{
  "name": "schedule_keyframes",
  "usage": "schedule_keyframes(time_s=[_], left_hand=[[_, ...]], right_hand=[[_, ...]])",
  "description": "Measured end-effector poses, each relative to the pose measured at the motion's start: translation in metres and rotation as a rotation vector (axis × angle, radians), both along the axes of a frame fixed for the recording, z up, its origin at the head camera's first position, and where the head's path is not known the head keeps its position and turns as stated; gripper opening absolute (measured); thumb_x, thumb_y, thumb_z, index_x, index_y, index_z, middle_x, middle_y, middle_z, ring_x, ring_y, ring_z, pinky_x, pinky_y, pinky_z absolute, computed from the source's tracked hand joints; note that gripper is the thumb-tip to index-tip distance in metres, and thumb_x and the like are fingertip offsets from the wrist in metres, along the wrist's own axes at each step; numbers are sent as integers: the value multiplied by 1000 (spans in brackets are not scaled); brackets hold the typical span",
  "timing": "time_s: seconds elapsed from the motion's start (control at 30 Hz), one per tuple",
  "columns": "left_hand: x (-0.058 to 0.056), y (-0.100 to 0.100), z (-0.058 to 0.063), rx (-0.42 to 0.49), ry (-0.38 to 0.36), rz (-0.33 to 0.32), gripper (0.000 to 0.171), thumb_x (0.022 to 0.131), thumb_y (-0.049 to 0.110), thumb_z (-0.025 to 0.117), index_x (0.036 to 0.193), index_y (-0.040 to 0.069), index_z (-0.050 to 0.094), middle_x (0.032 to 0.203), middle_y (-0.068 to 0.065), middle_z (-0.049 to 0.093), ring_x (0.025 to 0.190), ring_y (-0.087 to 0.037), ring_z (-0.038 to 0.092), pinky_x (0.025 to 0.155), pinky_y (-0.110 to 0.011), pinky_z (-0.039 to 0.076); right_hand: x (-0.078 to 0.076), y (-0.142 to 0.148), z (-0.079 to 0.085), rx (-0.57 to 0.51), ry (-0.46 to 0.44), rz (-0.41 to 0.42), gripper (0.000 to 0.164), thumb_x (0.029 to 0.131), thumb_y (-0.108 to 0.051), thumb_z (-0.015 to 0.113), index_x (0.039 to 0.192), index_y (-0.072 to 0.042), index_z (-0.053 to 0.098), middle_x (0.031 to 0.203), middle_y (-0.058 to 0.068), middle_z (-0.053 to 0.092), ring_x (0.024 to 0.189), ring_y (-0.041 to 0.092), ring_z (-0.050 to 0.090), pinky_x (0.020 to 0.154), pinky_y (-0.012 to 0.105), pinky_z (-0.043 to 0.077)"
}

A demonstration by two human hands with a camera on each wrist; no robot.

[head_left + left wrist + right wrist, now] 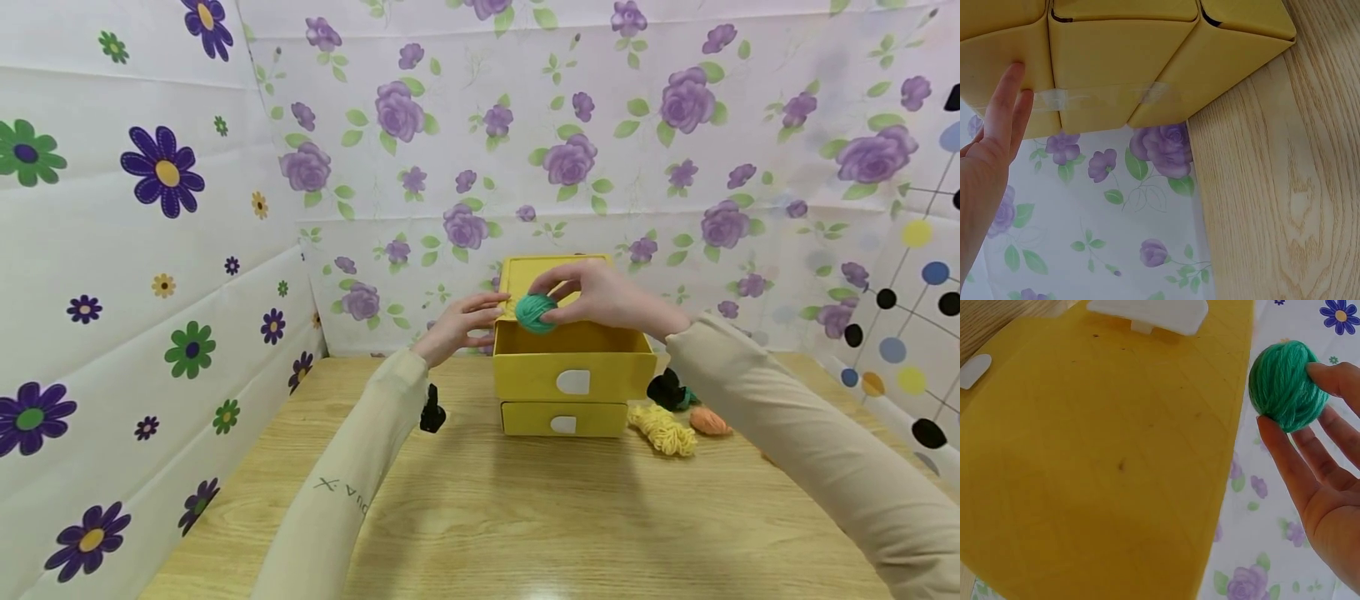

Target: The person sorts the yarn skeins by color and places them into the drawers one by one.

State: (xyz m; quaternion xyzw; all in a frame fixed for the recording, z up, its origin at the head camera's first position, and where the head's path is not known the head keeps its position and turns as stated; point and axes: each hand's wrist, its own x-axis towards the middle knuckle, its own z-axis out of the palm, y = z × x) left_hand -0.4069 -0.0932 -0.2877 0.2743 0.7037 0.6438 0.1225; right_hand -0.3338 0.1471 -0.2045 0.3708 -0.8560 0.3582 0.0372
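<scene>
My right hand [600, 292] pinches a small green ball of yarn [536, 313] between thumb and fingers, above the front left of a pulled-out drawer [570, 375]. That drawer belongs to a yellow drawer box [558, 265], and it has a white tab handle [573, 382]. The right wrist view shows the green ball held by the fingertips, beside the yellow drawer wall [1116, 469]. My left hand [463, 323] is at the left side of the box. In the left wrist view its straight fingers [1007, 94] lie against the yellow side panel [1029, 56].
Below the open drawer is a closed lower drawer [525, 419]. Yellow yarn [663, 430], orange yarn [709, 422] and a black object [666, 390] lie to the box's right on the wooden table [480, 517]. A small black item [432, 410] stands to its left. Flowered cloth [450, 167] hangs behind.
</scene>
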Motion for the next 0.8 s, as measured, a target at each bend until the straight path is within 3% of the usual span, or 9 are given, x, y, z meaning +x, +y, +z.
schedule_keyframes(time_s=[0.33, 0.8], left_hand=[[17, 0, 14, -10, -10, -54, 45, 96, 18, 47, 138, 5, 37, 133, -11, 40, 112, -27, 46, 87, -43, 41], [19, -1, 16, -19, -24, -56, 45, 97, 17, 46, 139, 6, 35, 136, -10, 35, 113, -28, 43, 91, -49, 35]], right_hand=[[-2, 1, -2, 3, -75, 18, 38, 78, -19, 73, 110, -4, 62, 111, 12, 57, 93, 22, 59, 75, 31, 48], [1, 10, 2, -71, -85, 36, 34, 79, -11, 72, 110, -2, 62, 109, 11, 57, 91, 23, 60, 71, 33, 50]])
